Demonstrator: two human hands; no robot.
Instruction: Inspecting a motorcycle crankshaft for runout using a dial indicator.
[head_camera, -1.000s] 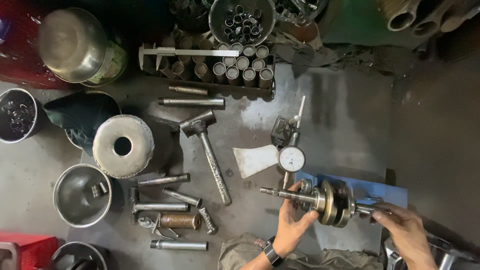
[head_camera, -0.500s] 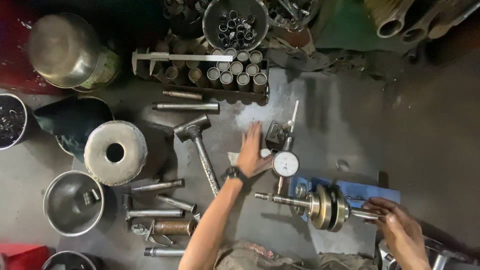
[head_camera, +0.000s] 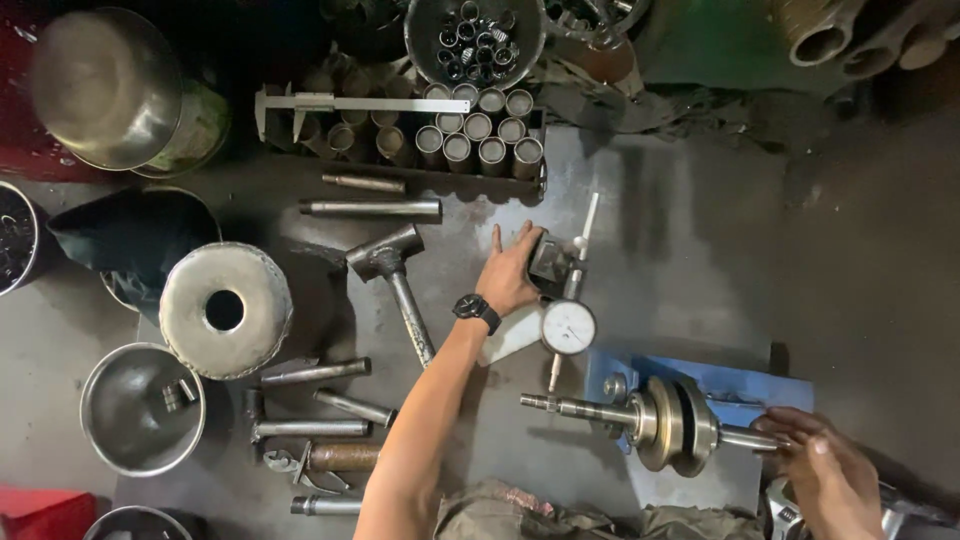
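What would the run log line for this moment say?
left hand: on dark dial gauge base | right hand: holding steel crankshaft end | steel hammer: lying untouched
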